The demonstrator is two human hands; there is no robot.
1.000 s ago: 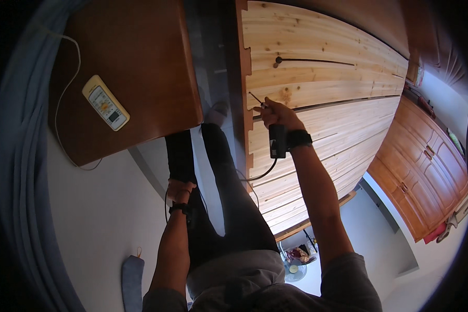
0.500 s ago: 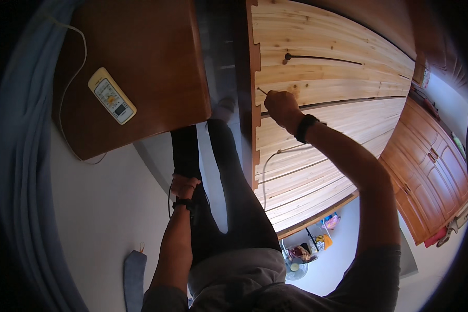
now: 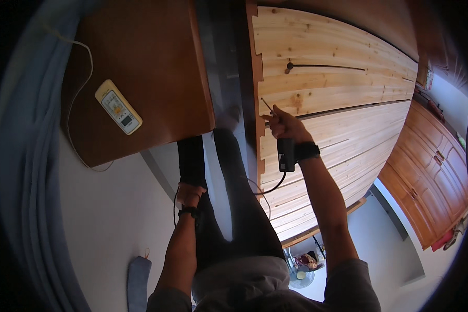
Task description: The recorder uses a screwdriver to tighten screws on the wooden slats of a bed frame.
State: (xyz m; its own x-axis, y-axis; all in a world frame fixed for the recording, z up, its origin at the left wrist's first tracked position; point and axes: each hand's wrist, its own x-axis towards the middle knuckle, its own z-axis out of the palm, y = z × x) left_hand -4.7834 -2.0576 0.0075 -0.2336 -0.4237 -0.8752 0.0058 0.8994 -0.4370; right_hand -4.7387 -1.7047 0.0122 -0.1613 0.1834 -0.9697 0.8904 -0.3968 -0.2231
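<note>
My right hand is over the near left part of the pale wooden slatted boards. Its fingers are closed around a thin dark rod, whose tip points up and left near the boards' left edge; its other end is hidden in the hand. A black box with a cable sits at my right wrist, beside a dark band. My left hand rests against my dark-trousered leg, fingers curled; what they hold, if anything, is hidden.
A brown table with a pale remote control and a white cord stands at left. Reddish-brown notched edging borders the boards. A long thin dark bar lies on them. Wooden cabinets and a fan are at right.
My right hand has come down and turned, showing the black box at its wrist, and the rod now tilts up and left. My left hand stays against my leg. The view has shifted slightly.
</note>
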